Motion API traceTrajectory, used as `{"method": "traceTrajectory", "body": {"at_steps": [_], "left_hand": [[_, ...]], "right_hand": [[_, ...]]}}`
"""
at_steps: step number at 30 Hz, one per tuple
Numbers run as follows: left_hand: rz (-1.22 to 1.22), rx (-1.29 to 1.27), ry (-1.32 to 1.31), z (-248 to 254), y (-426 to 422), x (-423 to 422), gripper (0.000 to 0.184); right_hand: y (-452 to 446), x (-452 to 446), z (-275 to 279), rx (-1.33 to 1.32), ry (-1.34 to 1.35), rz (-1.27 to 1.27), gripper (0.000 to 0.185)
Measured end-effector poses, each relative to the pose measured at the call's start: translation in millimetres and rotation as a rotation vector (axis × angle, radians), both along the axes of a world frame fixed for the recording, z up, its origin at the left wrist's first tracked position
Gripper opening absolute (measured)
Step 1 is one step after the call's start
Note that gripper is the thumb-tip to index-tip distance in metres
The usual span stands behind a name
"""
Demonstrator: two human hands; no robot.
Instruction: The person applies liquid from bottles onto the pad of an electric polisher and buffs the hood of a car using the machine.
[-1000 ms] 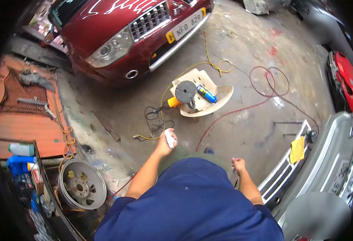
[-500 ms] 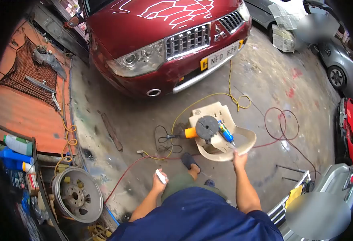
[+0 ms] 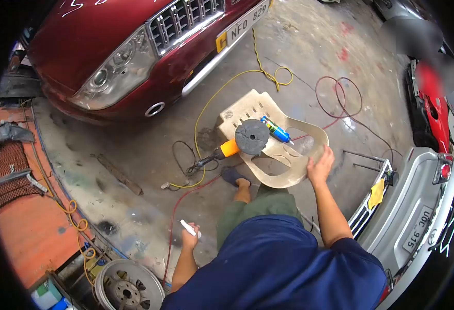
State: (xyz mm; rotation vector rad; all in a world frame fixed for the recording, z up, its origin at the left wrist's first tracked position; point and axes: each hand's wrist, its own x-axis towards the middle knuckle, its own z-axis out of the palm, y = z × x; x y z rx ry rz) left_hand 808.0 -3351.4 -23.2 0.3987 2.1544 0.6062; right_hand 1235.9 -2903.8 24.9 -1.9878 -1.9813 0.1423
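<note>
One right hand (image 3: 321, 165): mine, at 1 o'clock, holding the rim of the pale chair (image 3: 283, 181).
Left hand (image 3: 190, 239): at 9 o'clock, closed around a slim white object (image 3: 189, 228); I can't tell what it is.
Chair: at 12 o'clock; whether it stands on the floor I can't see.
On the chair: an orange power tool (image 3: 230, 149), its handle toward 8 o'clock, and a blue bottle (image 3: 275, 129) at 2 o'clock from the tool's grey disc (image 3: 247, 132).
Progress, as I judge it: chair in my grip, tool and bottle aboard, neither taken up; how much is left doesn't show.
Farther out: red car (image 3: 97, 57) at 11 o'clock, grey bumper (image 3: 392, 222) between 2 and 3.
</note>
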Motion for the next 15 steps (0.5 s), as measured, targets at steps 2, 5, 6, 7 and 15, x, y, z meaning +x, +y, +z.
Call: {"method": "traceTrajectory", "body": {"at_steps": [2,5,6,7,15], "left_hand": [[-0.052,0.072,0.042,-2.4,24.2,1.6,0.032],[0.007,0.117,-0.031,19.5,81.4,20.9,0.028],[0.022,0.118,-0.035,35.4,99.5,32.1,0.027],[0.038,0.118,-0.039,51.6,117.8,43.4,0.026],[0.228,-0.104,0.075,108.1,147.5,145.1,0.036]], "right_hand": [[25.3,-15.4,-9.5,-0.129,0.042,0.202,0.066],[75.7,-56.5,-51.4,-0.798,0.117,0.171,0.067],[90.8,-58.9,-82.2,-0.856,0.049,0.161,0.067],[104.6,-62.2,-127.1,-0.912,-0.016,0.154,0.067],[156.9,-66.6,-301.4,-1.012,-0.287,0.183,0.078]]}}
